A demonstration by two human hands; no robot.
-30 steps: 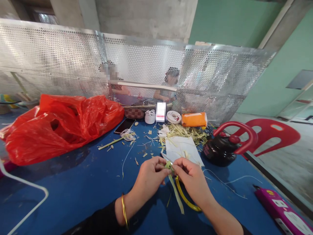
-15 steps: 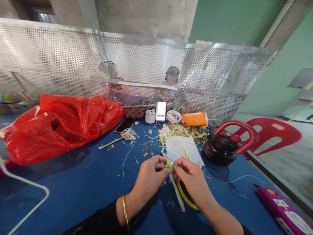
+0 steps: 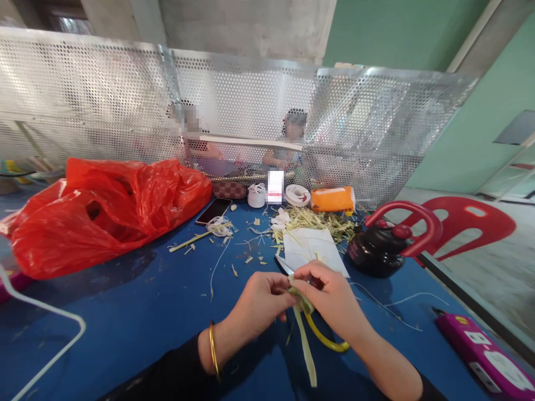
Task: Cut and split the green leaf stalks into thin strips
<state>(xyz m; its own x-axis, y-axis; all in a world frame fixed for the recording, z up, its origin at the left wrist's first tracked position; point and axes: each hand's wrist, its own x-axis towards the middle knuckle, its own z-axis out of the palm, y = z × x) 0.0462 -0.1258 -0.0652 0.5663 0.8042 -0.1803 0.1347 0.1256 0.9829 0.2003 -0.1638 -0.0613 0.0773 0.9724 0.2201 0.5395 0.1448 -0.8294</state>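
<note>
Above the blue table, my left hand (image 3: 261, 303) pinches a pale green, flat plant strip (image 3: 308, 353) between thumb and fingers. My right hand (image 3: 330, 298) meets it there, its thumb and fingertips closed on the upper part of the same strip. A folded or knotted bit shows between the two hands, and the loose end hangs down toward me. Under my hands lie scissors with yellow handles (image 3: 328, 341); their blades (image 3: 285, 265) point away past my fingertips, and the middle is hidden by my hands.
White paper (image 3: 304, 240) and a heap of dry plant scraps (image 3: 334, 223) lie beyond my hands. A black kettle (image 3: 371, 253) stands right, a purple box (image 3: 485, 356) nearer me. Left are a red plastic bag (image 3: 112, 211), a phone (image 3: 214, 211) and white thread (image 3: 219, 224). A perforated screen (image 3: 246, 89) stands behind.
The strip's loose end hangs lower and straighter than before. My right fingers have shifted up onto the strip's top, and more of the yellow scissor handle shows below.
</note>
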